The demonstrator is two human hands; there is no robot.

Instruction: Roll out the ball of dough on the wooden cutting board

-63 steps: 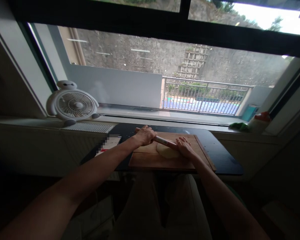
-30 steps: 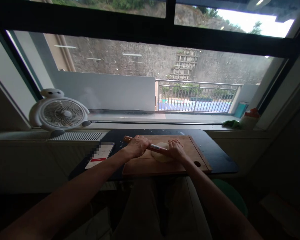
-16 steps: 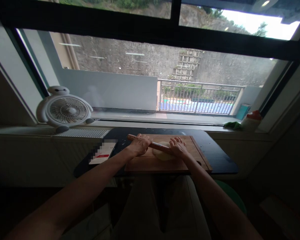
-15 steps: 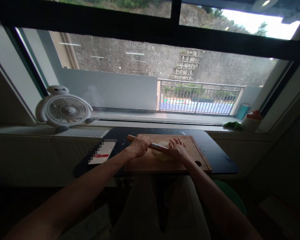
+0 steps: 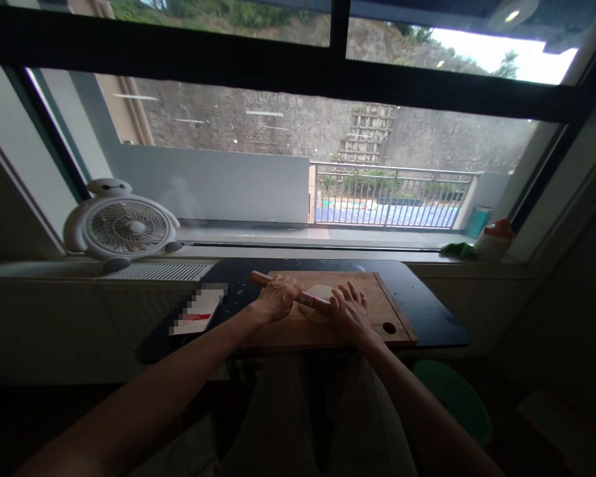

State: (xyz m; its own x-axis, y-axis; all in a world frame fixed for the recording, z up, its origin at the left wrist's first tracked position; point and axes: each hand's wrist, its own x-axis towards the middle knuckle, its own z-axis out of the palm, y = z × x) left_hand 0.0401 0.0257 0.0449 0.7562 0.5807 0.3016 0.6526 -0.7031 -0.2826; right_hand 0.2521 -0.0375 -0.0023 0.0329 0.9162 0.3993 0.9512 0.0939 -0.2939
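Observation:
A wooden rolling pin [image 5: 306, 299] lies at a slant across a flat, pale round of dough [image 5: 320, 291]. Its far left tip sticks out beyond my left hand [image 5: 280, 297], whose fingers are wrapped over the pin left of the dough. My right hand [image 5: 350, 311] holds down the pin's other end under the palm, its fingers spread forward over the dough's right side; that end is hidden. Beneath the dough is a wooden cutting board [image 5: 377, 301] with a round hole near its front right corner.
The board lies on a dark table [image 5: 430, 311] before a window. A paper or booklet [image 5: 198, 311] is at the table's left. On the sill stand a white fan [image 5: 129, 226], a green cloth [image 5: 457, 250] and a red-topped bottle [image 5: 495, 242]. A green stool [image 5: 451, 397] is below right.
The rolling pin and both hands have come slightly toward me over the dough, so more of its far side shows. The whole view has also shifted a little.

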